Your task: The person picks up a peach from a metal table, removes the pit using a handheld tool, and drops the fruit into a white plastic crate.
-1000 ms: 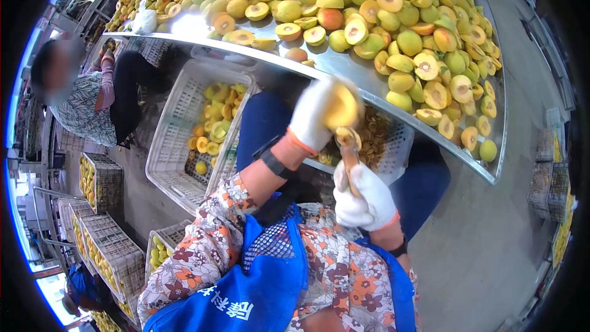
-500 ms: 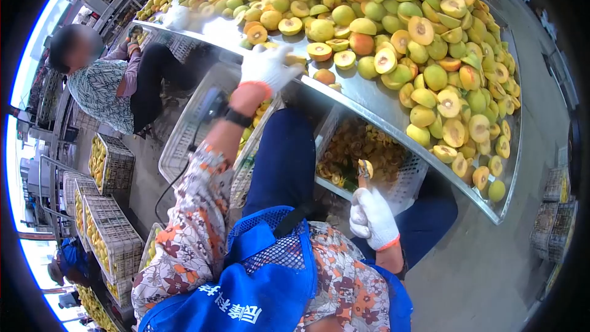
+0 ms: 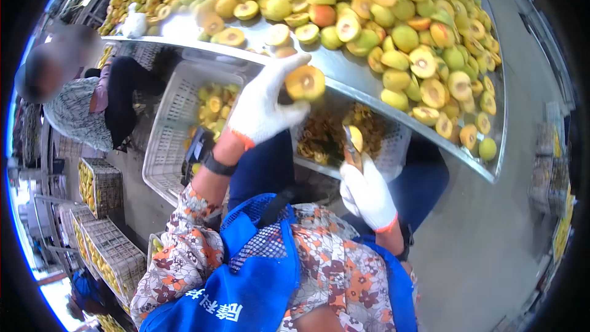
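Near centre frame, the fingers of the left hand (image 3: pixel 264 99) grip one fruit half (image 3: pixel 305 83), cut face up, slightly wider than tall. It lies up-left of one tool (image 3: pixel 351 155), clasped tip-upward in the right hand (image 3: pixel 369 193), with one yellow piece (image 3: pixel 356 138) at its tip. Two crates (image 3: pixel 161 141) adjoin the table (image 3: pixel 350 74); its heaped fruit (image 3: pixel 405 40) defies counting.

Head-worn view, facing forward and down.
The left hand (image 3: pixel 265 99) and right hand (image 3: pixel 369 195) are seen from close above, the table (image 3: pixel 458 154) is caught beyond, and the view is rounded off.
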Tool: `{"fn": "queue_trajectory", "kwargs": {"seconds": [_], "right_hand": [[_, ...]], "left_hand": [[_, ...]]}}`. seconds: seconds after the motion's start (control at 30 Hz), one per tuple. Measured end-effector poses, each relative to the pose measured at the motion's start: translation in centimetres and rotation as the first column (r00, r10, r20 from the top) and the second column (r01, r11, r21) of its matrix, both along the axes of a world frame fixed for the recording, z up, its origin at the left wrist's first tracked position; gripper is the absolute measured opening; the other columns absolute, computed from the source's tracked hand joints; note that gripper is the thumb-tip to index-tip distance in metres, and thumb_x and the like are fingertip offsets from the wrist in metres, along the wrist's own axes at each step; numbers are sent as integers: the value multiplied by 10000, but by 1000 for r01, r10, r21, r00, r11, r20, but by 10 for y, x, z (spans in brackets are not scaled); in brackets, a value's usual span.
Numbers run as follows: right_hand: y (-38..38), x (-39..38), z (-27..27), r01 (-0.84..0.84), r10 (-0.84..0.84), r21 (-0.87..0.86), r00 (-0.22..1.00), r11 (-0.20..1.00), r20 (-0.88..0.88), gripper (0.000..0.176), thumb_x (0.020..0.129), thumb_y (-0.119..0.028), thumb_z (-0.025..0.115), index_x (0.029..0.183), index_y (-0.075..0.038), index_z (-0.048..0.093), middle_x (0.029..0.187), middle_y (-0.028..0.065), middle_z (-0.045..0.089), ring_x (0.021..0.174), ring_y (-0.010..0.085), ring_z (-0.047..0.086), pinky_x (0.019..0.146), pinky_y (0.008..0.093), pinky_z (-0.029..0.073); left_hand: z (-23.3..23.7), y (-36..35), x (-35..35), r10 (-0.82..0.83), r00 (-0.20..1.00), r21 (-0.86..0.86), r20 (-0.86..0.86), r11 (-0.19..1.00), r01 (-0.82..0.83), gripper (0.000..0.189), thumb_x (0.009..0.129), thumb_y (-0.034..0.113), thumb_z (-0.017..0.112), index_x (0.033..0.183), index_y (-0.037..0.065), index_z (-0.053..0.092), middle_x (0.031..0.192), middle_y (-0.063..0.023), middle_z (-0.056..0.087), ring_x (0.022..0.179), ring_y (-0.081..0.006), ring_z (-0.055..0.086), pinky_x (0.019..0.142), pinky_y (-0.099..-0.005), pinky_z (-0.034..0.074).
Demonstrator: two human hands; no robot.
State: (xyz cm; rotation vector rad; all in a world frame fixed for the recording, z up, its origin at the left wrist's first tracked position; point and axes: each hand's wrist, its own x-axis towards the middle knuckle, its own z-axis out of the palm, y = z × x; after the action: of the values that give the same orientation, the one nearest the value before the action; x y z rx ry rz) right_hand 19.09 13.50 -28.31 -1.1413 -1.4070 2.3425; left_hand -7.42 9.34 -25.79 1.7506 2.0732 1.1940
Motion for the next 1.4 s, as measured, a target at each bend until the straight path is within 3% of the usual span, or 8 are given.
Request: {"fn": "queue_trajectory", "kwargs": {"seconds": [0.3, 0.37, 0.5, 0.57, 0.77, 0.9, 0.93, 1.4], "right_hand": [[-9, 7, -20, -97, 52, 645, 995, 758, 89, 253, 992, -217, 620, 1147, -22, 578, 810, 216, 654, 643, 376, 656, 587, 440, 526], [-8, 8, -20, -171, 56, 964, 985, 201, 163, 215, 974, -148, 612, 1164, -46, 613, 1012, 281, 616, 741, 423, 658, 611, 458, 544], [-15, 0, -7, -37, -115, 694, 979, 719, 171, 208, 955, -89, 598, 1157, -64, 645, 1124, 283, 541, 776, 413, 655, 605, 461, 544], [-14, 6, -16, -228, 32, 958, 974, 173, 226, 216, 976, -115, 598, 1168, -18, 616, 1043, 293, 590, 790, 436, 658, 603, 494, 529], [-17, 1, -7, -4, -64, 539, 992, 842, 108, 343, 1009, -206, 584, 1216, 64, 536, 882, 315, 650, 854, 467, 663, 667, 501, 500], [-14, 19, -44, -180, 76, 627, 979, 758, 189, 260, 1025, -214, 568, 1235, -60, 562, 717, 135, 606, 585, 329, 598, 565, 422, 503], [-12, 10, -8, 109, -116, -172, 993, 979, -27, 211, 1046, -230, 553, 1216, -111, 518, 677, 28, 532, 488, 142, 505, 426, 299, 392], [-26, -10, -14, 178, -175, 106, 984, 978, -41, 309, 1055, -264, 524, 1283, -76, 433, 598, -13, 452, 415, 75, 416, 374, 256, 316]], "left_hand": [[-16, -13, 59, -222, 843, -46, 490, 959, 280, 722, 748, -12, 643, 1448, 51, 474, 1363, -105, 562, 1302, -223, 543, 1125, -349, 418], [-18, -16, 68, -218, 807, -40, 549, 958, 285, 727, 742, -3, 640, 1447, 55, 472, 1362, -109, 565, 1293, -219, 547, 1122, -352, 422], [-16, -19, 79, -167, 679, -28, 715, 964, 266, 706, 752, 6, 616, 1441, 52, 470, 1335, -122, 582, 1276, -205, 548, 1101, -351, 441], [-17, -19, 79, -179, 718, -31, 672, 962, 270, 699, 747, -15, 627, 1429, 49, 485, 1337, -109, 582, 1273, -204, 552, 1093, -347, 448], [-17, -19, 79, -242, 869, -70, 432, 952, 300, 685, 757, -11, 635, 1423, 39, 487, 1327, -142, 603, 1271, -249, 579, 1096, -361, 443], [-23, -13, 70, -364, 846, -36, 389, 912, 409, 739, 747, 26, 607, 1464, 24, 431, 1390, -192, 538, 1355, -292, 510, 1144, -394, 400], [-21, -10, 67, -367, 834, -56, 412, 903, 425, 731, 749, 38, 593, 1462, 28, 433, 1382, -193, 542, 1350, -298, 512, 1140, -394, 402], [-30, -15, 95, -257, 849, 30, 462, 961, 275, 677, 783, 33, 519, 1451, 51, 406, 1360, -208, 531, 1299, -331, 540, 1112, -405, 420]]}}
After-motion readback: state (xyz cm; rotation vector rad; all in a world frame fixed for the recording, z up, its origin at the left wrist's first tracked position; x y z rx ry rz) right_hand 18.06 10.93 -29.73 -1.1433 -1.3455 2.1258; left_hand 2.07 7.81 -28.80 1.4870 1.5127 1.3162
